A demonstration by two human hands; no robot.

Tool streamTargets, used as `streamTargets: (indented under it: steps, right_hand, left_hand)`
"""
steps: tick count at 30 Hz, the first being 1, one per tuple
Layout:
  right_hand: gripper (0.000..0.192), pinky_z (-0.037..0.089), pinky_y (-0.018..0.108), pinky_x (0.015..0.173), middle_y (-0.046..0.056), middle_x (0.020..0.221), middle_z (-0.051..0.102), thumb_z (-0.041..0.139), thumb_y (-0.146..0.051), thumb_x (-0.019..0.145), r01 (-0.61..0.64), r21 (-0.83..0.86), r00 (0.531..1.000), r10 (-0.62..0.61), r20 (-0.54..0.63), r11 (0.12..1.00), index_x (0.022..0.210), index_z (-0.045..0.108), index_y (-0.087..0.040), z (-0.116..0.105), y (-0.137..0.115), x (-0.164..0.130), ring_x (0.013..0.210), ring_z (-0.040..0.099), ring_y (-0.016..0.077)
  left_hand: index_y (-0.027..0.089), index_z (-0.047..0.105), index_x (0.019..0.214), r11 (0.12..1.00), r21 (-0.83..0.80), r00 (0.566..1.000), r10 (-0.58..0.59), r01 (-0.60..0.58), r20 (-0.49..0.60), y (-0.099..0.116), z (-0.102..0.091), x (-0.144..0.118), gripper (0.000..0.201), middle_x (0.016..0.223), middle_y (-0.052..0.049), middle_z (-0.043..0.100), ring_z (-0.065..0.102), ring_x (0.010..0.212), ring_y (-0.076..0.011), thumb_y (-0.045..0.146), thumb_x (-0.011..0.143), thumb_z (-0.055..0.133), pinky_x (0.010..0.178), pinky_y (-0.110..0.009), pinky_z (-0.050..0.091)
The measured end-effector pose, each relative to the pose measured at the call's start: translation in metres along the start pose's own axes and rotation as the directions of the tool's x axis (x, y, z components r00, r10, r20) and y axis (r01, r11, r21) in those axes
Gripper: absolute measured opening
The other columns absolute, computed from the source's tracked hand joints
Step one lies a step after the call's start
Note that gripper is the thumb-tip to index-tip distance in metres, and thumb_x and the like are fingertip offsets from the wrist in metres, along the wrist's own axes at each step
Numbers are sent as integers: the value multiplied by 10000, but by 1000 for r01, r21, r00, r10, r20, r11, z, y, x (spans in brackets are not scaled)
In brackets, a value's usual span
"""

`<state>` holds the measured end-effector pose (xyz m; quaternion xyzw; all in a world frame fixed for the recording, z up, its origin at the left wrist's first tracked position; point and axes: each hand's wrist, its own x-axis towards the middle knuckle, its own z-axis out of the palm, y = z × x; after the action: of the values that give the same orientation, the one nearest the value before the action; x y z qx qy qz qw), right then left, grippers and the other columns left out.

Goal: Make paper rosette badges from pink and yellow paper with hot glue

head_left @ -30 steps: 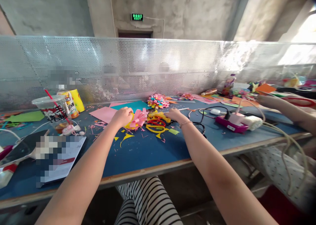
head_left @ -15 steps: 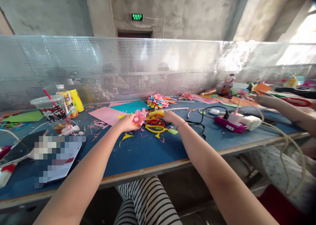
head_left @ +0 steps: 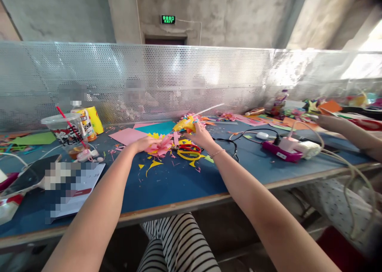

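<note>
My left hand (head_left: 141, 145) is closed on a pink paper flower (head_left: 161, 145) just above the blue table; its fingertips are largely hidden by the petals. In my right hand (head_left: 199, 135) is a yellow glue gun (head_left: 184, 123), with a long white glue stick (head_left: 210, 109) jutting from its back end. The gun's nozzle points left, above and right of the flower, apart from it. Beneath my right hand lie scissors with red and yellow handles (head_left: 190, 154). A multicoloured paper flower (head_left: 200, 120) sits partly hidden behind the gun.
Pink paper (head_left: 123, 136) and teal paper (head_left: 156, 128) lie behind my left hand, with yellow scraps (head_left: 154, 165) around. At left stand a plastic cup (head_left: 64, 134) and a tablet (head_left: 78, 192). A purple power strip (head_left: 282, 151) with cables lies right, near another person's arm (head_left: 347, 132).
My right hand has raised and tilted the glue gun, so its glue stick now points up and right. My left hand has shifted slightly left and turned the pink flower.
</note>
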<state>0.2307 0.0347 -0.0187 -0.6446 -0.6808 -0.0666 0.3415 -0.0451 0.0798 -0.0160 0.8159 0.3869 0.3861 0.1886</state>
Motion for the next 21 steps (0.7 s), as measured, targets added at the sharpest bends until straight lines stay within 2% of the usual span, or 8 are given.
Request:
streamTargets:
  steps: [2,3,6,10,14,21]
  right_hand:
    - [552,452,362,799,145,1125,595,554,-529,762,30,-66,1000,-30,-1,997,1159,448,-160,2,-5,-2,1023,571,286]
    - [541,453,355,789,145,1126,597,555,-509,769,51,-92,999,-51,0,994,1165,446,-156,3,-7,-3,1013,577,284]
    - [486,454,338,756,141,1105,611,545,-483,788,107,-154,994,-106,12,982,1131,469,-148,3,-13,-6,969,597,277]
    - [449,441,319,731,138,1071,625,511,-487,823,197,-211,979,-202,-1,957,1112,490,-144,1,-19,-9,941,605,263]
    - [428,419,311,681,141,1094,611,476,-481,849,295,-274,951,-308,-8,916,1099,499,-134,-2,-21,-11,926,601,259]
    - [377,398,317,684,156,1115,599,451,-412,875,359,-330,931,-360,59,873,1112,515,-125,-4,-27,-15,931,582,266]
  left_hand:
    - [230,615,506,991,113,989,-81,67,124,2,2,3,279,564,-23,636,590,658,-201,433,674,522,623,-263,416]
    - [229,607,485,978,188,982,-122,94,142,3,4,3,291,537,-25,622,585,640,-199,425,678,513,607,-262,408]
    - [223,598,465,944,313,985,-141,102,104,4,9,0,248,484,-22,589,566,573,-188,406,631,574,554,-261,382]
    - [221,645,564,957,282,992,-91,64,86,4,15,-6,169,622,-36,662,571,575,-181,389,579,648,528,-266,378]
    - [224,646,587,950,307,996,-72,54,48,7,18,-8,154,633,-34,663,571,586,-175,367,631,610,531,-260,373]
    - [208,651,616,935,353,997,-46,22,59,13,20,-8,146,647,-47,671,582,623,-185,275,672,533,533,-255,357]
